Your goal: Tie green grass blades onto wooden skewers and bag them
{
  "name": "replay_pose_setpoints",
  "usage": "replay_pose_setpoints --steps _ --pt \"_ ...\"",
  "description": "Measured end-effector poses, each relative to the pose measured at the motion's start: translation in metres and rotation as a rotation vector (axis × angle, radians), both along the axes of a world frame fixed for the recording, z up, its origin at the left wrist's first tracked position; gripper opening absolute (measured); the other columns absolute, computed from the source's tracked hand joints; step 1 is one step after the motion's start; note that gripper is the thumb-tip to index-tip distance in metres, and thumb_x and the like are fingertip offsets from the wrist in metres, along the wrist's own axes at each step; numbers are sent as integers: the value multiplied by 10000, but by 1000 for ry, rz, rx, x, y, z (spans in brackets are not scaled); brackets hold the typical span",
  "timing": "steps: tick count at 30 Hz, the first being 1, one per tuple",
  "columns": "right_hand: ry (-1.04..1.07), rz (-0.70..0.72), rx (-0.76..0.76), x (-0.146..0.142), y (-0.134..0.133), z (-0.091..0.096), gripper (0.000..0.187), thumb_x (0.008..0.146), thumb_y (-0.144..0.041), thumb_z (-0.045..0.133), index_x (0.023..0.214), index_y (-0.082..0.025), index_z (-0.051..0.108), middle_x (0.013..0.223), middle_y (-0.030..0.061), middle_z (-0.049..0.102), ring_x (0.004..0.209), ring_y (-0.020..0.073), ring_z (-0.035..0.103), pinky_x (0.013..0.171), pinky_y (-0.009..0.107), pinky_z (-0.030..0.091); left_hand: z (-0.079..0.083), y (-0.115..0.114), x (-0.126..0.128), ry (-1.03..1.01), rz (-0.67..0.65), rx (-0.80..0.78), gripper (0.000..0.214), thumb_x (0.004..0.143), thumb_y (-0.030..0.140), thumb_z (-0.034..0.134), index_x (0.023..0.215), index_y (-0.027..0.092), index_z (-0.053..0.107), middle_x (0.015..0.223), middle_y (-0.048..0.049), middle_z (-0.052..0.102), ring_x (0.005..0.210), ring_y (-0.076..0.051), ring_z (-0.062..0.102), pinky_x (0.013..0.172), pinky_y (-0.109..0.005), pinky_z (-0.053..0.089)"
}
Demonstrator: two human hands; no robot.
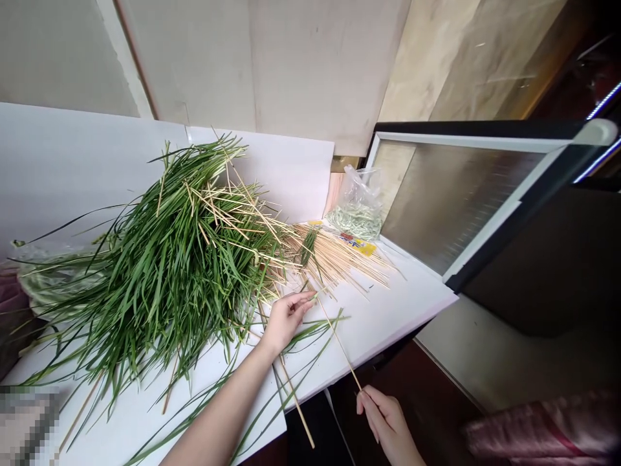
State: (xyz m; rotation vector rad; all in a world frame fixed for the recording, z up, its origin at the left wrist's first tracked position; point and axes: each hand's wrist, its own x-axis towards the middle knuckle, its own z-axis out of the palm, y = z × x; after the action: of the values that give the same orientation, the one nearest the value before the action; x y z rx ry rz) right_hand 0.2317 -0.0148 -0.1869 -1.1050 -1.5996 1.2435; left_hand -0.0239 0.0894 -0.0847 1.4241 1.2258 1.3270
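My left hand (286, 317) is over the white table with thumb and fingers pinched together. Pale chive ends show at its fingertips, by the upper end of a thin bamboo skewer (342, 346). Below the table edge, my right hand (385, 417) grips the lower end of that skewer, which slants up towards my left hand. Long loose chives (310, 331) trail across the table under my left fingers. To the left rises a big heap of green chives (179, 285), with several skewers (228, 213) lying on top of it.
Behind my left hand, many bare skewers (344, 262) lie fanned out, a small chive bunch (308, 246) beside them. A clear plastic bag (356, 217) of pale green pieces stands at the back. A framed panel (436, 200) borders the table's right end. One skewer (298, 404) overhangs the front edge.
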Motion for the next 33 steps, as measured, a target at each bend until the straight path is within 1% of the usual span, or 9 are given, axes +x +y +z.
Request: replay_pose_setpoints --steps 4,9,13,15,21,26,33 --pt "-1 0 -3 -1 0 0 503 1042 -564 433 699 -206 524 462 -94 296 414 106 229 450 263 143 2 -2 1 -11 -12 -17 480 792 471 703 1115 122 772 638 -5 599 457 -91 419 458 -227 337" --pt "2 -5 -21 -1 0 2 507 1034 -578 434 695 -210 516 461 -96 287 413 106 216 446 258 141 1 -2 1 -43 12 -6 458 778 479 715 1060 124 788 646 -5 598 446 -85 438 435 -223 343" --pt "5 -4 -27 -1 0 4 511 1029 -589 437 692 -213 509 458 -97 286 411 107 216 446 258 146 2 -1 0 -34 22 -25 495 789 490 701 1102 114 775 502 42 498 409 -81 380 416 -216 312" --pt "4 -3 -32 -1 -1 5 518 1027 -602 433 692 -214 507 462 -96 288 413 108 217 446 259 144 3 -2 -1 -29 17 -36 500 796 486 696 1120 111 770 472 55 470 397 -77 356 413 -214 307" --pt "8 3 -45 -1 -1 7 526 1022 -616 435 695 -212 516 456 -96 290 407 107 222 442 256 138 3 -3 3 -59 -3 -66 506 760 514 726 1071 120 786 531 29 517 421 -86 407 396 -214 324" --pt "17 0 -35 -1 0 4 514 1023 -589 447 688 -208 528 441 -94 307 400 104 230 438 254 149 4 -4 3 -51 3 -76 542 763 533 715 1099 112 775 470 52 471 384 -75 369 394 -212 309" --pt "24 -2 -35 0 0 3 503 1033 -571 444 695 -208 527 452 -95 299 402 101 238 437 257 145 6 -5 3 -44 28 -75 573 756 539 722 1116 95 766 453 52 483 373 -78 364 405 -216 308"
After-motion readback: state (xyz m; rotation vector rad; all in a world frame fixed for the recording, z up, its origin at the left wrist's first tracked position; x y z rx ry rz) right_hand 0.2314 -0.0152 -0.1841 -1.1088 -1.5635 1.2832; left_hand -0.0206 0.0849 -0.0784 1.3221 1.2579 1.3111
